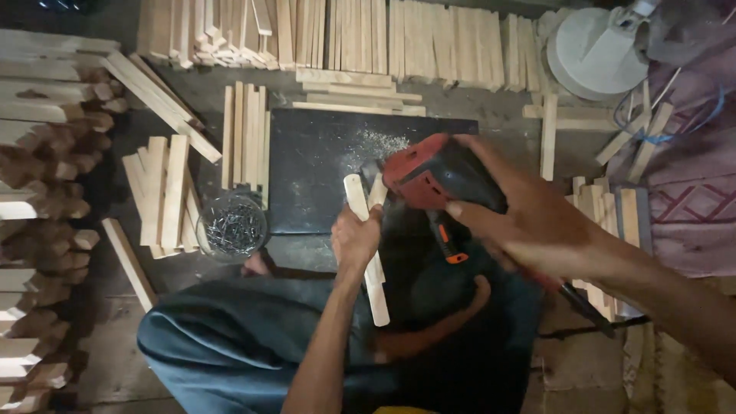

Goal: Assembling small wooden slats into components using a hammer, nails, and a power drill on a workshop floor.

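We see bare room on the dark board (pixel 322 176) just ahead of our hands. A bowl of nails (pixel 232 226) and stacked wooden slats (pixel 165 192) crowd its left edge; more slats (pixel 356 92) line its far edge.

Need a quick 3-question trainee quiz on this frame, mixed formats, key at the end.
1. Multiple choice: what does the right hand hold? A) a hammer B) a red and black power drill C) a saw
2. True or false: the left hand grips the wooden slats, which stand over the dark board.
3. Fill in: the round clear container left of the dark board holds a heap of ____.

Key: 1 B. 2 True. 3 nails.
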